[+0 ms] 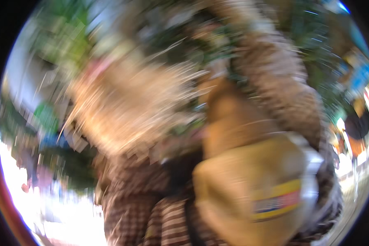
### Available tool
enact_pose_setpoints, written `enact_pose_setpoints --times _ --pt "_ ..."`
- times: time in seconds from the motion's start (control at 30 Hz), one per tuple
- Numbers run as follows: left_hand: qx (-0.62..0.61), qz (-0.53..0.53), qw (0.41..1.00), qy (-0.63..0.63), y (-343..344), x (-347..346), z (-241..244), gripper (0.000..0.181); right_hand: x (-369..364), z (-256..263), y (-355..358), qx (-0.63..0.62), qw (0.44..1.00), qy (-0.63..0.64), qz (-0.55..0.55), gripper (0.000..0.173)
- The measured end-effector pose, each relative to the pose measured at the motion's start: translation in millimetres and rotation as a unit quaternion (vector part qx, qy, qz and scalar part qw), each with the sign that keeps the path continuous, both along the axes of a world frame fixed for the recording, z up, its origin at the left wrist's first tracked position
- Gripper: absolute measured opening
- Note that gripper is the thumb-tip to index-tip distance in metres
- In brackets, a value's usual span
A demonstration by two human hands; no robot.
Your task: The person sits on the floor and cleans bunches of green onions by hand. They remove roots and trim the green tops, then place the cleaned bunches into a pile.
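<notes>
Strong motion blur covers the whole head view. A bristly straw-coloured bundle, perhaps dry stems, fills the left centre. Right of it, a smooth tan shape leads down to a pale yellow rounded object bearing a yellow, blue and red label. Whether the tan shape is a hand, an arm or part of the object is unclear. A brown textured sleeve or cloth runs along its right side. Below lies brown checked and striped clothing. Neither of my hands can be made out surely.
Green foliage or green goods blur across the upper left, with a green rounded thing below. Blue items are at the right rim. A dark-clothed person appears at the far right. Bright glare fills the lower left.
</notes>
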State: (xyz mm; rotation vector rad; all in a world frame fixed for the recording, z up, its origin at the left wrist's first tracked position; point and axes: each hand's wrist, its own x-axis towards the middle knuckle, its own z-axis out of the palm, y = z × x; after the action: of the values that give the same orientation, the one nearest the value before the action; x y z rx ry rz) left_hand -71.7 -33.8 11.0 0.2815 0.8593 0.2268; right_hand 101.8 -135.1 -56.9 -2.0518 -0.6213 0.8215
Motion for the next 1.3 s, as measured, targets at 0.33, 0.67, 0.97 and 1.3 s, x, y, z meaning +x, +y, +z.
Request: enact_pose_setpoints --times 0.33,0.67,0.97,1.3 --pt "0.084 0.062 0.991 -0.084 15 -20 13 0.041 -16 64 11 0.044 0.974 0.191 0.112 0.027" --pt "-0.042 0.037 0.998 -0.024 17 11 33 0.053 -17 35 38 0.121 0.84 0.529 0.007 0.077" --pt "-0.033 -0.06 0.983 0.17 14 -17 10 0.037 -46 32 45 0.116 0.993 -0.007 -0.031 0.013" --pt "-0.029 0.148 0.984 -0.09 7 -21 40 0.054 15 10 7 -0.073 0.992 -0.087 0.058 0.029"
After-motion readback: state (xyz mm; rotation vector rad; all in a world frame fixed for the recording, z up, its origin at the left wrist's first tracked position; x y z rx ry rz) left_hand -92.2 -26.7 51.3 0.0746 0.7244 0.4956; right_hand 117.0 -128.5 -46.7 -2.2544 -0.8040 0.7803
